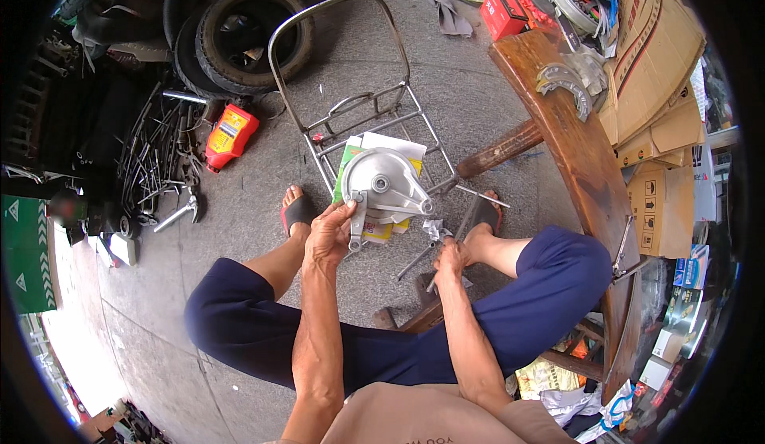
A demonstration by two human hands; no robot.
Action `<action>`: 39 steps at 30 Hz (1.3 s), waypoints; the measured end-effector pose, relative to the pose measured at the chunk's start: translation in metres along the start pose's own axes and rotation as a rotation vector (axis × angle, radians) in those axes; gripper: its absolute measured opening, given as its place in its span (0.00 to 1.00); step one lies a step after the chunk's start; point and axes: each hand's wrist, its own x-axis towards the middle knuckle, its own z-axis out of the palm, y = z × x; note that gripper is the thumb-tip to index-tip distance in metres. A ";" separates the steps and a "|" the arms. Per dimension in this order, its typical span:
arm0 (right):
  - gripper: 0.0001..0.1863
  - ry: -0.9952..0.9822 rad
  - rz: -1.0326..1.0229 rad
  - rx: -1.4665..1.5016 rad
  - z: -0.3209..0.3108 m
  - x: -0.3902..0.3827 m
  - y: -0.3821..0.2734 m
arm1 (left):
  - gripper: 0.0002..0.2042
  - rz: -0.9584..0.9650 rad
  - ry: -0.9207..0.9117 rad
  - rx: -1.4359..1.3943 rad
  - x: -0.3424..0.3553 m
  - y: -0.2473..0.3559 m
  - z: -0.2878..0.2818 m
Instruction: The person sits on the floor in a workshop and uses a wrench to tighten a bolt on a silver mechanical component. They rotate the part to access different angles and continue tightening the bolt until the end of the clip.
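A silver drum brake backing plate (378, 179) lies flat side up over green, white and yellow cardboard pieces, in front of me. My left hand (327, 233) is closed at its left edge, thumb and fingers pinching the plate's small brake lever (358, 225). To the right and nearer me, my right hand (449, 258) is closed, palm side hidden. A crumpled silvery-grey scrap (437, 229) and a thin metal rod show beside its fingers; what it grips is not clear.
Beyond the plate stands a tubular metal rack (341, 2). Tyres (263, 34), scattered wrenches, a hammer (185, 211) and a red bottle (231, 136) lie left. A wooden bench (570, 149) carrying brake shoes (567, 86) stands right, with cardboard boxes (665, 205) behind it.
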 end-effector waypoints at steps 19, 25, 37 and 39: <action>0.08 0.040 -0.166 -0.581 -0.047 0.122 0.065 | 0.19 -0.011 -0.013 -0.001 0.003 -0.011 0.012; 0.16 -0.037 -0.391 -0.292 0.009 0.044 0.023 | 0.16 0.054 0.200 0.293 -0.016 0.009 0.009; 0.22 -0.561 -0.454 -0.159 0.055 -0.045 -0.068 | 0.45 0.170 0.098 0.310 -0.006 -0.010 0.005; 0.21 -0.518 -0.592 -0.211 0.051 -0.042 -0.069 | 0.44 0.160 0.096 0.286 -0.005 -0.014 0.006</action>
